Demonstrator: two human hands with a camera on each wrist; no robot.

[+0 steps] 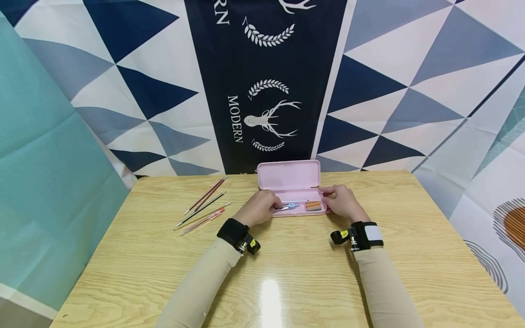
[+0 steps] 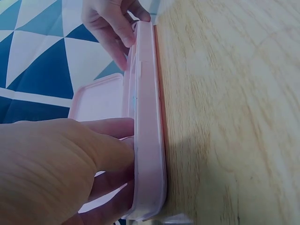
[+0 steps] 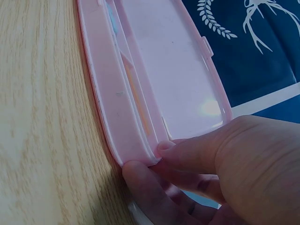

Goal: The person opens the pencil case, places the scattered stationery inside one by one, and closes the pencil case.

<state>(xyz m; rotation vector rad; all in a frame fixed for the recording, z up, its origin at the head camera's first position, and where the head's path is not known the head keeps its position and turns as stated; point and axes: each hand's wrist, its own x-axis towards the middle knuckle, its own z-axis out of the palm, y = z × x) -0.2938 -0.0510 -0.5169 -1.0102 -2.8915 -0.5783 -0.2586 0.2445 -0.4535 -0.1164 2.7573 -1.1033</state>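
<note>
- Head: We see the pink pencil case (image 1: 292, 195) lying left-to-right between left hand (image 1: 258, 207) and right hand (image 1: 343, 201).
- Left wrist: The left reaches inside; we cannot tell its grip.
- Right wrist: The right pinches its end.

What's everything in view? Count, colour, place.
Pencil case: one, pink, back of table, lid open
Small tool, maybe a compass: one, light blue, in the case
Block: one, orange and grey, case's right end
Pencils or pens: about six, red, dark, yellow, pink, left of case
Table: one, pale wood, beneath
Backdrop: count unclear, blue, white, grey, teal, behind table
Wristbands with cameras: two, black, wrists
Sleeves: two, beige, forearms
Left hand: one, fingers inside the case
Right hand: one, gripping case's right end
</note>
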